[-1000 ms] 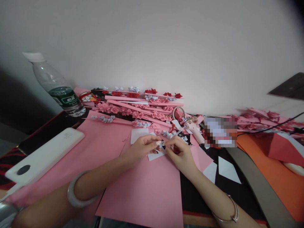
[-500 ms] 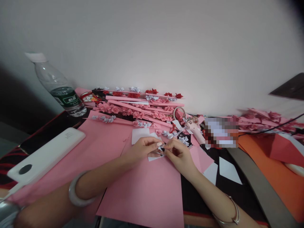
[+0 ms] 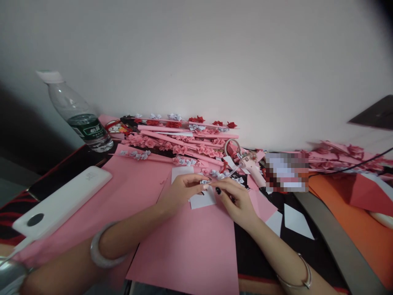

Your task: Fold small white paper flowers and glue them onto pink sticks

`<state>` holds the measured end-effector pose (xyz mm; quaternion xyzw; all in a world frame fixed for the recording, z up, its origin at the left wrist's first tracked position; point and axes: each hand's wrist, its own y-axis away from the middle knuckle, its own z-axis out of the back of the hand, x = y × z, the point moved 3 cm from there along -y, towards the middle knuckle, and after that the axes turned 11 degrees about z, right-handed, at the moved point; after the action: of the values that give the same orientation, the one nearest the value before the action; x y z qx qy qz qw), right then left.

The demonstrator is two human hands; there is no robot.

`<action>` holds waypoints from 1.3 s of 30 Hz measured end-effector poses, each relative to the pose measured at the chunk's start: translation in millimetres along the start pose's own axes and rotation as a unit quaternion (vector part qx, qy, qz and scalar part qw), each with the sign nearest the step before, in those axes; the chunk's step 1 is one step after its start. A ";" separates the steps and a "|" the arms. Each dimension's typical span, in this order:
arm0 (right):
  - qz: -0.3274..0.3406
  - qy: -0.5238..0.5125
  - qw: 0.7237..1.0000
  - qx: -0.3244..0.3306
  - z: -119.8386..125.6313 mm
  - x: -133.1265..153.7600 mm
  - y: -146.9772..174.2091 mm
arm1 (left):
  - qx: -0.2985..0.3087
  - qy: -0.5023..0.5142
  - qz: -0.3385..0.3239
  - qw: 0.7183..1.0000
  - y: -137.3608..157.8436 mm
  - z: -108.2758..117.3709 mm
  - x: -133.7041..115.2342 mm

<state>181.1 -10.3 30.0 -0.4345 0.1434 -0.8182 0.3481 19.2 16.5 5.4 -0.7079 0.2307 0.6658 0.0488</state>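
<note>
A small white folded-paper flower [image 3: 204, 182] is pinched between the thumb and fingers of my left hand [image 3: 186, 191]. My right hand [image 3: 235, 198] is beside it on the right, index finger stretched out to the flower's edge and thumb held apart from that finger. Whether the right fingertip presses on the flower is hard to tell. Below both hands lie white paper squares [image 3: 202, 200] on a large pink sheet [image 3: 187, 250]. Just beyond the fingers are several finished white paper flowers [image 3: 218, 173].
Pink paper stems with flowers [image 3: 172, 144] are heaped along the wall. A pink glue gun [image 3: 253, 170] and a tape roll [image 3: 231, 147] lie right of them. At left stand a water bottle [image 3: 87, 127] and a white power bank [image 3: 66, 200]; orange paper [image 3: 346, 221] is at right.
My right thumb has come away from the index finger, and the right hand has loosened from its pinch. The white paper flower now shows more plainly in my left fingers, slightly higher.
</note>
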 end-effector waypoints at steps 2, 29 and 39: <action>0.001 0.020 0.999 -0.030 5.4 -0.1 0.1 | -0.017 -0.010 -0.003 1.000 -0.5 1.5 0.6; -0.267 0.390 0.871 -0.132 89.2 -82.1 16.1 | -0.039 -0.027 0.017 0.999 3.7 1.3 -1.0; -0.242 0.196 0.900 -0.304 96.9 -75.0 18.0 | -0.049 -0.028 0.007 0.998 1.0 4.2 4.6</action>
<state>296.2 35.5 30.9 -0.3711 0.3409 -0.8626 -0.0451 15.0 16.1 0.7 -0.6886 0.2018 0.6963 0.0159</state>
